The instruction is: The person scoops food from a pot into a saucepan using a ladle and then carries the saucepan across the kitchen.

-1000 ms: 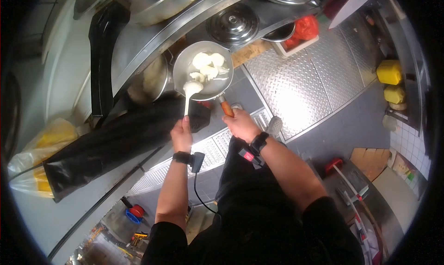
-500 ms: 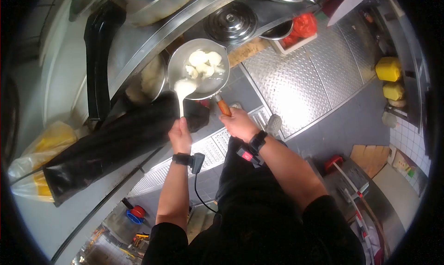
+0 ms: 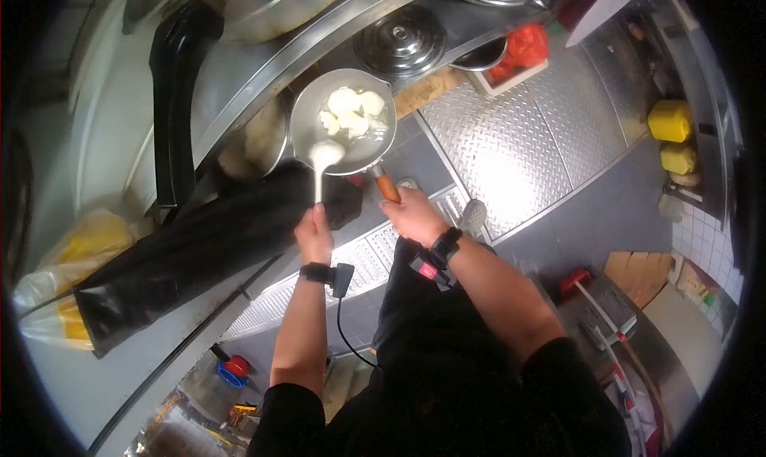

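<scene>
My left hand (image 3: 313,232) is closed around the handle of a pale spoon (image 3: 318,185), whose bowl rests over the near-left rim of a saucepan (image 3: 307,114). Whether the spoon's bowl touches the pan cannot be made out. Several creamy white lumps (image 3: 351,114) sit in clear, shiny liquid inside the pan. The pan's wooden handle (image 3: 388,187) is gripped by my right hand (image 3: 416,215), which keeps the pan roughly level in front of the stove edge. My fingers partly hide both handles.
Just beyond the pan lies a round metal lid (image 3: 399,38). A large black handle (image 3: 174,106) juts out at the left, above a long black bag (image 3: 199,257). A white container with red bags (image 3: 527,46) stands on the right, near diamond-plate flooring (image 3: 511,138).
The spoon has shifted slightly right and toward me, and its bowl looks narrower. My left hand moved slightly with it. The pan and my right hand are nearly still.
</scene>
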Demonstrator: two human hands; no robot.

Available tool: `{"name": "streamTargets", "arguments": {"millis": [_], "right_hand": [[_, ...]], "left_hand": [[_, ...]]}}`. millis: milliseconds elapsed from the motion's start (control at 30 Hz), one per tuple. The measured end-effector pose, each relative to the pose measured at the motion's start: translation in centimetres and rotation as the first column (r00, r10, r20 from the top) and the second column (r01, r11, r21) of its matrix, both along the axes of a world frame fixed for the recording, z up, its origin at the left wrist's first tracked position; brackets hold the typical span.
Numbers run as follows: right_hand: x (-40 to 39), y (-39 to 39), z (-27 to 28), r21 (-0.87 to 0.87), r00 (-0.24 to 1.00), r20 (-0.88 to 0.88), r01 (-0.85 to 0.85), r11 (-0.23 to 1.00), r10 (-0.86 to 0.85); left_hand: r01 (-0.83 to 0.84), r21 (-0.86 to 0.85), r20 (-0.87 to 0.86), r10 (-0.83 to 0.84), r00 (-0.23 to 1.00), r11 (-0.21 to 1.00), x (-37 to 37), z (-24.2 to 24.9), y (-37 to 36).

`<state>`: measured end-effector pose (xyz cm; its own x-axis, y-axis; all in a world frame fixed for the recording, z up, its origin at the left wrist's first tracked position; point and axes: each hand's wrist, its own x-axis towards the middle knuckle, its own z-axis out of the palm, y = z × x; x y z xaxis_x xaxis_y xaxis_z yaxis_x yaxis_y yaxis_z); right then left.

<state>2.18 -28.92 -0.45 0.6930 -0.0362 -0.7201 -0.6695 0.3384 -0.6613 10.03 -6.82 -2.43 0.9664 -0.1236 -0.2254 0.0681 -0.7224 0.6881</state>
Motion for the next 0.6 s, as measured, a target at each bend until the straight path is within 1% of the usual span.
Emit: {"name": "streamTargets", "arguments": {"millis": [33,67,133,167,200,233,267,300,367,400,467,533,567,600], "right_hand": [[0.0,-0.2,0.1,-0.001,1.0,-0.005,0.001,1.0,-0.001],[0.0,-0.3,0.1,-0.025,1.0,0.001,0.005,1.0,-0.005],[0.0,0.2,0.4,-0.039,1.0,0.014,0.002,0.999,-0.002],[0.2,0.1,0.1,-0.055,1.0,0.023,-0.013,0.998,0.014],[0.0,0.0,-0.2,-0.067,0.999,0.02,-0.026,0.997,0.028],[-0.1,0.1,-0.6,-0.219,0.993,0.092,-0.052,0.974,0.074],[-0.7,0.2,-1.0,-0.213,0.993,0.082,-0.06,0.975,0.079],[-0.9,0.4,-0.5,-0.185,0.995,0.054,-0.074,0.98,0.085],[0.4,-0.5,-0.4,-0.184,0.995,0.057,-0.065,0.981,0.077],[0.3,-0.5,-0.5,-0.155,0.996,0.05,-0.061,0.986,0.069],[-1.1,0.5,-0.2,-0.104,0.996,0.023,-0.083,0.991,0.086],[-0.1,-0.4,-0.1,-0.204,0.995,0.02,-0.095,0.974,0.101],[-0.2,-0.4,-0.1,-0.203,0.997,0.048,-0.049,0.978,0.059],[-0.6,-0.3,-0.1,-0.196,0.998,0.033,-0.053,0.979,0.061]], "left_hand": [[-0.008,-0.065,0.065,0.013,0.998,0.998,-0.4,0.7,-0.5],[-0.014,-0.062,0.059,0.018,0.998,0.998,-0.6,0.5,-0.6],[0.067,0.087,0.001,-0.067,0.998,0.994,-0.2,0.3,-0.4],[0.071,0.076,0.046,-0.075,0.996,0.995,0.1,-0.1,0.0],[0.078,0.072,0.045,-0.082,0.996,0.994,0.4,-0.2,-0.2],[0.079,0.065,0.072,-0.083,0.994,0.995,0.4,-0.4,-0.3],[0.071,0.066,0.096,-0.077,0.992,0.995,0.0,-0.5,0.0],[0.064,0.065,0.035,-0.066,0.997,0.996,-0.2,-0.1,-0.4],[0.048,0.043,0.076,-0.051,0.996,0.998,0.2,0.9,-0.9],[0.033,0.03,0.09,-0.036,0.995,0.999,0.1,1.0,-0.9],[0.124,0.1,0.084,-0.133,0.988,0.987,-0.1,-1.0,0.2],[0.097,0.083,0.085,-0.104,0.991,0.992,0.1,-0.8,0.1],[0.104,0.077,0.085,-0.111,0.99,0.992,0.5,-1.2,-0.2],[0.102,0.062,0.041,-0.105,0.994,0.993,0.2,-0.2,-0.6]]}}
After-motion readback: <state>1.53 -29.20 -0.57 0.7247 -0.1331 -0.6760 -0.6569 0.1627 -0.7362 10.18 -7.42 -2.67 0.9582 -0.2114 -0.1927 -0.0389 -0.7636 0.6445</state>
